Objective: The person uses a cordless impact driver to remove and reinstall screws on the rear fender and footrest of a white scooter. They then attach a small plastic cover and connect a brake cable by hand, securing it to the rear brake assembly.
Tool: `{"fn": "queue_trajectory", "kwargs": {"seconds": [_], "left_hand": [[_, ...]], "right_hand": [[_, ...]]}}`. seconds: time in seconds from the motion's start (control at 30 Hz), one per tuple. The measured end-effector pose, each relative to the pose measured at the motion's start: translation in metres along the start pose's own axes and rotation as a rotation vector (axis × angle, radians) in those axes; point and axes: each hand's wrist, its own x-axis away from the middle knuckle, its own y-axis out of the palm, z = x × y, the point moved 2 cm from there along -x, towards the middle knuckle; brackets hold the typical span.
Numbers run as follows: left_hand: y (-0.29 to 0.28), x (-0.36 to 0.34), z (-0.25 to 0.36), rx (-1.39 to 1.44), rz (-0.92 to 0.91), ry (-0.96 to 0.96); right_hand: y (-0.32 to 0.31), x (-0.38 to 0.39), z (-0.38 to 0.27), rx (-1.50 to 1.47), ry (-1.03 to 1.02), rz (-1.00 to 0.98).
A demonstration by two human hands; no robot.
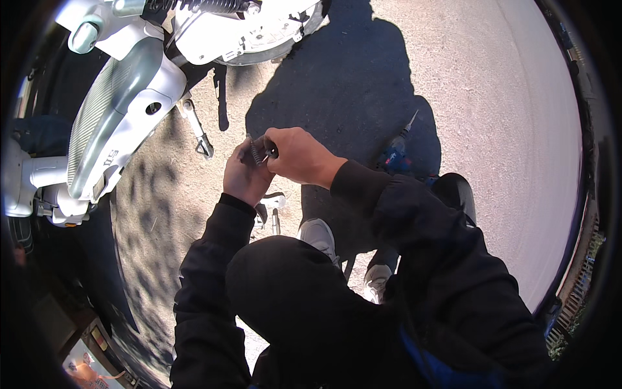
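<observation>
A small metal coil spring (254, 152) lies across the fingers of my left hand (245, 176), which is curled around it. My right hand (301, 155) meets the left one beside the spring, its thumb and fingers pinched together. A bright sliver shows at its fingertips, close to the spring's lower end, but what it grips is mostly hidden. Both hands are raised in front of me over the sunlit ground. Just below my left wrist, a silver and white metal part (275, 202) shows on the ground, partly covered by my sleeve.
A white and grey electric scooter (123, 110) fills the left side, its kickstand (196, 129) reaching the pavement. Its wheel cover (243, 32) is at the top. A blue and black power drill (396, 155) with a long bit lies at right. My shoes (317, 236) are below.
</observation>
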Motion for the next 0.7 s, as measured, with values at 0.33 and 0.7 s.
{"fn": "queue_trajectory", "kwargs": {"seconds": [0.33,0.7], "left_hand": [[0.128,-0.067,0.039,-0.493,0.043,-0.254],[0.171,-0.033,0.021,-0.651,0.265,-0.033]], "right_hand": [[-0.088,-0.001,-0.020,-0.149,0.048,0.265],[-0.116,0.006,-0.035,-0.093,-0.154,0.163]]}}
